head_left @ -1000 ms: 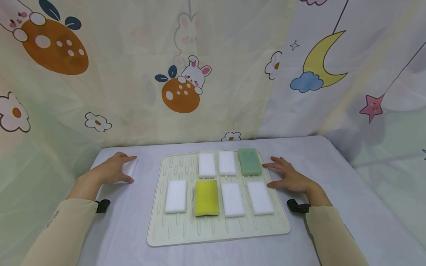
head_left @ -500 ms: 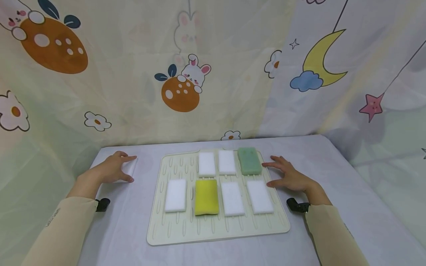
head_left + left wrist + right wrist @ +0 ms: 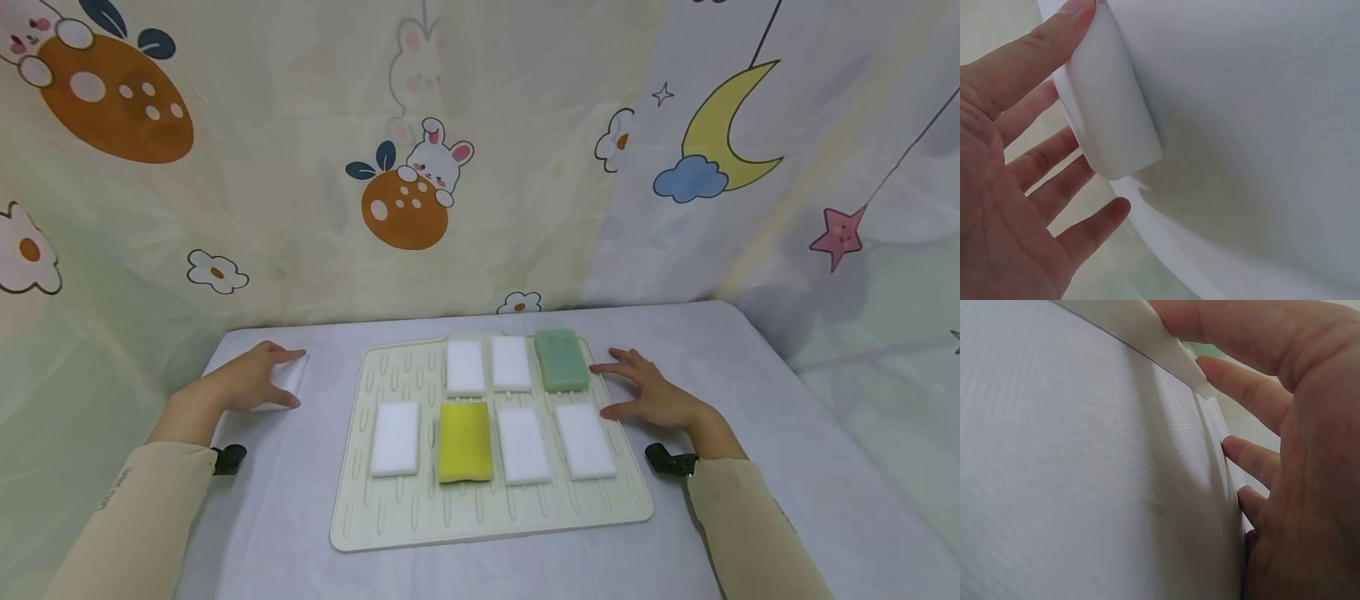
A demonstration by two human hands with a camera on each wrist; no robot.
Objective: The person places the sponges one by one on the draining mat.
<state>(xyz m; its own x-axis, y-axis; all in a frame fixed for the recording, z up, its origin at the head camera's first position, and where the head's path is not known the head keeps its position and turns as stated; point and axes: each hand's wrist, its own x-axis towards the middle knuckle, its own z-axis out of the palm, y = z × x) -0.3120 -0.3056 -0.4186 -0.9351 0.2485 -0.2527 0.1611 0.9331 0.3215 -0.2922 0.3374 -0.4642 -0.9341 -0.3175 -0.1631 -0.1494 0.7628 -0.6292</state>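
My left hand point(image 3: 251, 379) lies at the table's left side, over a white block point(image 3: 1110, 106) with rounded edges. The thumb point(image 3: 1075, 15) touches the block in the left wrist view, while the other fingers spread along its far side. My right hand point(image 3: 652, 396) rests at the right edge of a cream ridged mat point(image 3: 408, 521), thumb and forefinger extended against it. On the mat lie a yellow sponge point(image 3: 465, 442), a green sponge point(image 3: 561, 360) and several white sponges point(image 3: 395, 439) in two rows. The green sponge is nearest the right forefinger.
A white cloth point(image 3: 480, 575) covers the table. Behind it and along both sides hangs a printed curtain point(image 3: 525, 167) with rabbits, flowers and a moon. Black wrist cameras point(image 3: 228, 459) sit at both cuffs.
The head view has tilted slightly, so everything sits a little higher in it. Both hands and all the sponges keep their places.
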